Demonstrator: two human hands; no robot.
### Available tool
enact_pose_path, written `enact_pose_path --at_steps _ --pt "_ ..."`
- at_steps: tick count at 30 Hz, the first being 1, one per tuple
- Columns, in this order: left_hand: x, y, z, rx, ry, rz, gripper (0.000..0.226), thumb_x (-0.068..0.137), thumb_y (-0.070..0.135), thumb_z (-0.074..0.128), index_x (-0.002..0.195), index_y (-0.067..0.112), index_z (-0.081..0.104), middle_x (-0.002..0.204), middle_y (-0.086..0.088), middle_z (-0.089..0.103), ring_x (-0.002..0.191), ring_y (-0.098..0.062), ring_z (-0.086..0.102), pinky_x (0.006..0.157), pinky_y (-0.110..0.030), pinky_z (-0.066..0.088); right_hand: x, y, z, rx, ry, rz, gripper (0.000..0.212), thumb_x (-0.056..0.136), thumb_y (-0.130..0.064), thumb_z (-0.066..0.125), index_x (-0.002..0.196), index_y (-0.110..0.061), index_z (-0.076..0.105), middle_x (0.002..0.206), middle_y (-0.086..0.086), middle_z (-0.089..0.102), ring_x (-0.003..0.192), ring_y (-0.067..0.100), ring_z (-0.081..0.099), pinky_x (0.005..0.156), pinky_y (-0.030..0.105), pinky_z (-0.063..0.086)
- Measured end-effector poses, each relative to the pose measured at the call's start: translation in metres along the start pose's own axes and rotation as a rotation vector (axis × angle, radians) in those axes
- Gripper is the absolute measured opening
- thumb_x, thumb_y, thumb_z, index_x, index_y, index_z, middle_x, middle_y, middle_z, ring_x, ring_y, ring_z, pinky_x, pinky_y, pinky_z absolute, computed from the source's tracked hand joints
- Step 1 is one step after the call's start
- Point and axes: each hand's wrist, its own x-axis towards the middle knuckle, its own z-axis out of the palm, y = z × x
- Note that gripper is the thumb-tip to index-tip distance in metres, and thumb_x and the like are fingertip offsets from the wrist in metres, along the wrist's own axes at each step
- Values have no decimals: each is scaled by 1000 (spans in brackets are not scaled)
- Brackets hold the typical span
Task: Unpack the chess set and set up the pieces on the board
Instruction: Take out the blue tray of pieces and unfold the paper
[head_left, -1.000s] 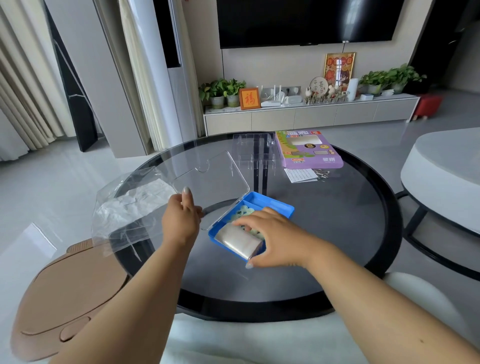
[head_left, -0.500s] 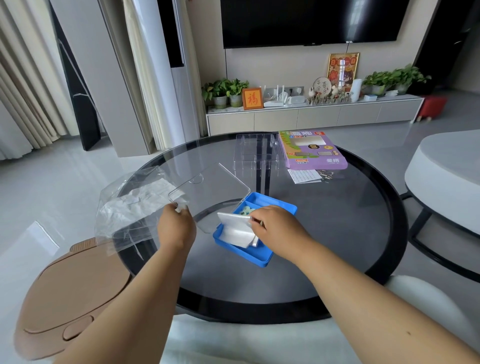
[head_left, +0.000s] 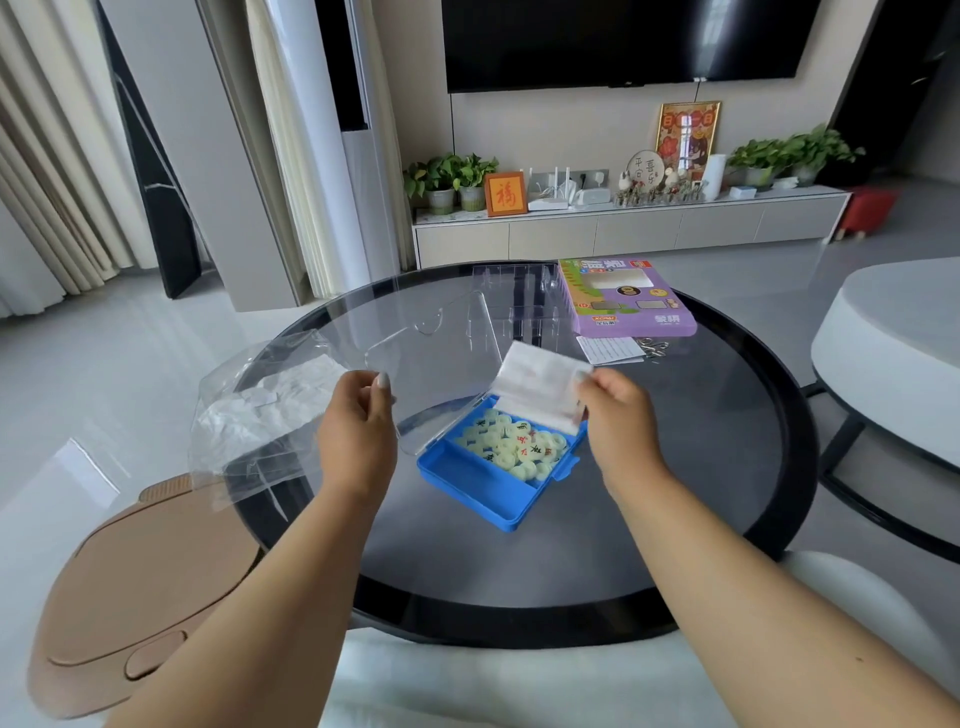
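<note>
Since half a second ago, the folded white sheet (head_left: 540, 387) has been coming up out of the blue case (head_left: 498, 480); it was lying on the pieces and now it is hanging above the case's far corner, near the middle of the frame. I am pinching its right edge with my right hand (head_left: 621, 415), fingers curled on the paper. I take it for the folded board, though I cannot read any print on it. My left hand (head_left: 358, 415) is gripping the near edge of the clear lid (head_left: 431, 358), thumb on top, holding it swung open to the upper left. With the sheet gone, the pale round pieces (head_left: 511, 441) are showing, heaped loose in the far compartment of the case; the near compartment looks bare. The case is sitting on the dark glass tabletop (head_left: 701, 467), centre frame.

What worries me from here: I am holding the lid tilted back while nothing is pinning the base, so a tug on the lid could tip the case and spill the pieces across the smooth glass, where they would roll toward the rim. The sheet is held by one edge only and could catch on the lid as I am swinging it clear. The crinkled clear bag (head_left: 260, 415) at left and the purple box (head_left: 626, 299) at top are crowding the places where I might unfold it.
</note>
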Motion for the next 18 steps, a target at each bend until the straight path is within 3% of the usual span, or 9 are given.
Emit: enact_pose_path --at_steps 3,6,8,10,13,18 --pt "0 -8 7 101 -91 -82 21 96 33 49 90 15 59 81 -1 66 76 -18 62 69 -31 49 6 1 -4 137 75 129 24 92 -14 51 75 3 56 46 -8 42 53 14 35 58 28 30" --pt "-2 -13 13 118 -181 -275 23 96 17 46 77 9 58 77 -11 68 70 -27 64 76 -43 56 5 1 -4 168 83 234 21 93 -11 49 73 -6 54 51 -2 40 52 14 34 56 26 30" --pt "-3 -7 13 -75 -178 -470 20 100 16 37 95 3 52 83 -17 67 68 -32 65 67 -46 58 3 2 -3 205 80 310 22 93 -9 48 73 -8 55 56 1 42 52 14 35 54 24 31" --pt "-2 -1 11 -231 -156 -609 20 103 16 29 105 3 43 78 -17 64 61 -31 64 52 -39 57 2 3 -1 241 81 368 21 94 -10 48 75 -12 58 60 2 45 53 13 37 50 20 33" --pt "0 3 6 -320 -150 -704 19 102 12 25 109 2 40 74 -17 64 57 -31 64 43 -34 55 3 3 4 304 88 414 19 91 -8 46 86 -12 64 67 4 49 58 14 41 46 19 35" --pt "6 3 -3 -415 -129 -789 37 94 -2 20 127 -2 38 80 -20 61 54 -31 66 37 -36 53 7 -7 13 464 117 397 27 85 -5 48 69 -18 66 65 0 55 61 15 45 53 23 35"
